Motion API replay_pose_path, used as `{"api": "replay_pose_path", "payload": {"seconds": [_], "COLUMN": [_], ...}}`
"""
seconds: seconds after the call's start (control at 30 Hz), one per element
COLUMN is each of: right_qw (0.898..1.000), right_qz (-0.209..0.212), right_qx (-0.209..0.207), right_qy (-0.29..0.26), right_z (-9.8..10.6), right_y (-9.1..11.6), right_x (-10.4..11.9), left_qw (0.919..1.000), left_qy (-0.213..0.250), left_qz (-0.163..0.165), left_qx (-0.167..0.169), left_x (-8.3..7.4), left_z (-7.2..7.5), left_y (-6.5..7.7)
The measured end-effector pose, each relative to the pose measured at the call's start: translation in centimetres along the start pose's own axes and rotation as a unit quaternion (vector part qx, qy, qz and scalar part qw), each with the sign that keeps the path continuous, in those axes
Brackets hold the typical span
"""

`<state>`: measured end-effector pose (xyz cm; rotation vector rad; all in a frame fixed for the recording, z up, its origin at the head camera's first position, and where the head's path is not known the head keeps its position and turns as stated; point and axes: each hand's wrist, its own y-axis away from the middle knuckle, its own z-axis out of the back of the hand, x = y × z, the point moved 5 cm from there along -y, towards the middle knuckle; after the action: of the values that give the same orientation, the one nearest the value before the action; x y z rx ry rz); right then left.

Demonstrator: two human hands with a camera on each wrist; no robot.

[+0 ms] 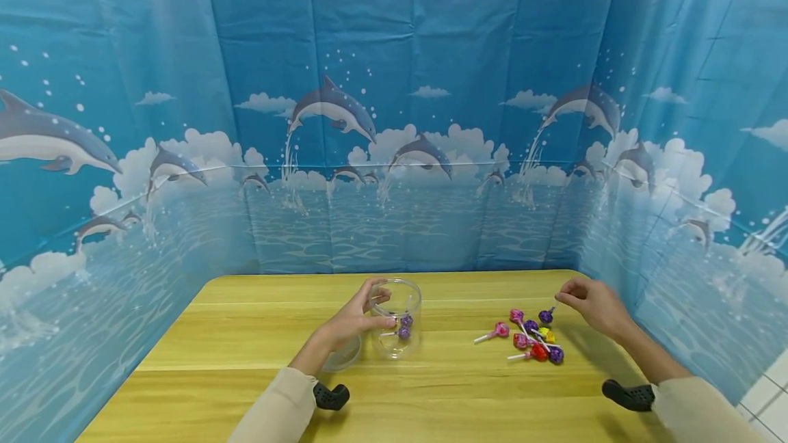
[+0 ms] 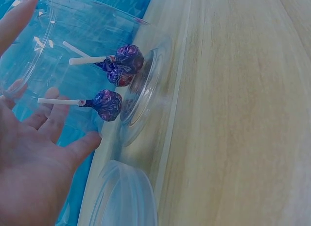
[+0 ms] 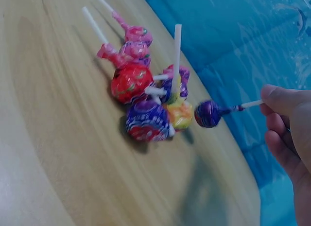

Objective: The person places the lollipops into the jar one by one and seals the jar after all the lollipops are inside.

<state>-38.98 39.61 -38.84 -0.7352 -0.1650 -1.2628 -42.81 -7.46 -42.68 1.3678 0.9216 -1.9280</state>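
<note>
My left hand (image 1: 351,313) holds a clear round jar (image 1: 397,355) that stands upright and uncovered on the table, thumb in front and fingers round the far side. Purple-wrapped lollipops (image 2: 107,105) lie at the bottom of the jar, their white sticks showing in the left wrist view. Over on the right, my right hand (image 1: 597,303) pinches a purple lollipop (image 3: 208,114) by its stick end, head pointing away from the fingers. That lollipop hangs just beside a loose pile with a red lollipop (image 3: 132,83), a yellow lollipop (image 3: 180,114) and another purple lollipop (image 3: 147,121).
A clear round lid (image 2: 127,201) lies beside the jar, partly behind my left hand in the head view. One pink lollipop (image 1: 501,329) lies at the pile's left edge. Behind the wooden table (image 1: 443,395) hangs a blue dolphin curtain (image 1: 394,224).
</note>
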Motion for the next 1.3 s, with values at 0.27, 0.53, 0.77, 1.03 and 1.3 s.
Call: {"api": "replay_pose_path", "payload": {"seconds": [0.27, 0.53, 0.77, 1.03, 1.3], "right_qw": [1.000, 1.000, 0.999, 0.997, 0.993], "right_qz": [0.008, -0.001, 0.019, 0.035, 0.051], "right_qx": [-0.008, -0.005, -0.008, 0.001, 0.015], "right_qy": [0.005, -0.018, -0.034, -0.063, -0.106], "right_z": [0.5, 0.5, 0.5, -0.4, -1.7], "right_y": [-1.3, -3.0, -4.4, -5.8, -7.7], "right_x": [1.8, 3.8, 6.0, 8.6, 11.6], "left_qw": [1.0000, 1.0000, 1.0000, 1.0000, 1.0000], "left_qy": [-0.003, -0.005, -0.006, -0.008, -0.004], "left_qz": [-0.004, 0.003, 0.003, 0.002, 0.002], "left_qx": [0.004, 0.000, -0.001, -0.001, -0.003], "left_x": [-0.2, 0.0, -0.1, -0.1, -0.2], "left_z": [-0.1, 0.0, 0.0, 0.0, 0.0], "left_y": [0.1, 0.0, 0.1, 0.1, 0.0]}}
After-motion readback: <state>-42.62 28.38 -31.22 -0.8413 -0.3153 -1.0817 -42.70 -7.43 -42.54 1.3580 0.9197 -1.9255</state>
